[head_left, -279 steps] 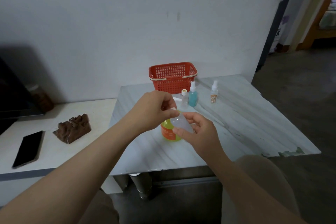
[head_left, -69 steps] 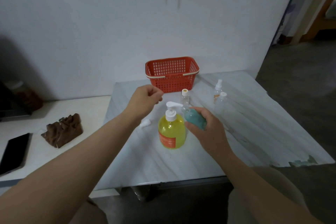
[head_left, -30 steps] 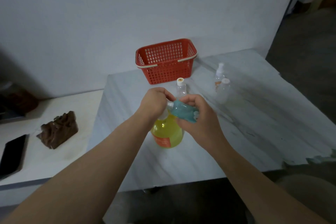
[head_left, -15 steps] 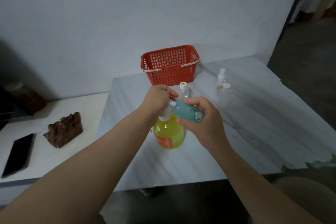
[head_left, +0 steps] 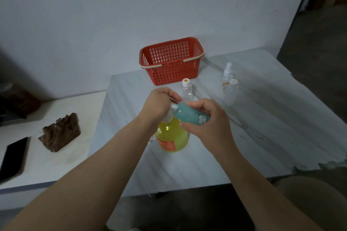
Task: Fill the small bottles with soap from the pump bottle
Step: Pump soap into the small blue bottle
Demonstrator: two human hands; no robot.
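Observation:
The yellow pump bottle (head_left: 172, 137) with an orange label stands on the marble table (head_left: 262, 137). My left hand (head_left: 159, 105) is curled over its white pump head, hiding it. My right hand (head_left: 208, 124) grips a small teal bottle (head_left: 189, 115), tilted on its side with its open neck at the pump's nozzle. A clear small bottle with a white cap (head_left: 186, 91) stands just behind my hands. Two more clear small bottles stand at the right: a spray bottle (head_left: 226, 77) and a capped bottle (head_left: 231, 93).
A red plastic basket (head_left: 171, 61) sits at the back of the table against the wall. On the lower white surface at the left lie a brown carved block (head_left: 60, 132) and a black phone (head_left: 12, 157). The table's front edge runs near my forearms.
My right hand brought the teal bottle from beside the pump bottle up to its nozzle, and my left hand came down onto the pump head. Over the last half second the hands barely moved.

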